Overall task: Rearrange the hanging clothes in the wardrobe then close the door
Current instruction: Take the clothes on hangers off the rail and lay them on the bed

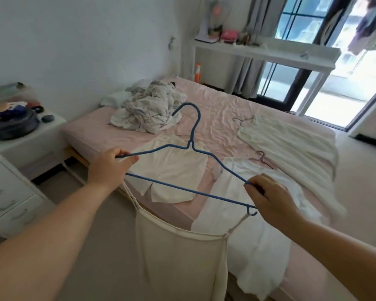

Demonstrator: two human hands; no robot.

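Hanger (191,146) lies crosswise between our hands, left hand (109,168) pinching its left tip, right hand (269,198) gripping the right, dress (178,257) hanging below on straps.

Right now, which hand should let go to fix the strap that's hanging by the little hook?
The right hand. It pinches the blue hanger just above that end hook, where the cream slip dress strap hangs. The left hand grips the far end and can keep it steady.
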